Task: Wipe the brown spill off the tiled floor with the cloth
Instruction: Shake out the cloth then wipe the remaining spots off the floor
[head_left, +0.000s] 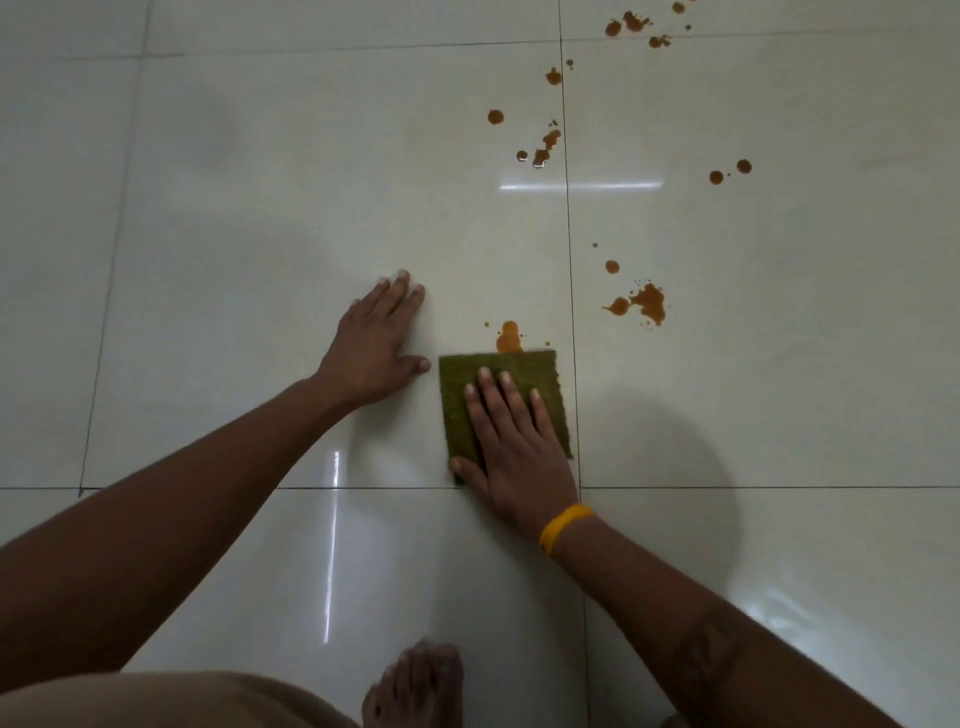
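A square green cloth (540, 374) lies flat on the pale tiled floor (234, 182). My right hand (511, 441) presses flat on it, fingers spread, a yellow band on the wrist. The cloth's far edge touches a brown blot (509, 336). More brown spill lies beyond: a splash (647, 304) to the right, drops (543, 148) farther up, and spots (631, 23) near the top. My left hand (376, 343) rests palm down on the bare tile just left of the cloth, holding nothing.
Dark grout lines cross the glossy tiles, one (569, 234) running up past the cloth's right side. My bare foot (415, 686) and knee are at the bottom edge. Two brown drops (730, 172) lie at the right.
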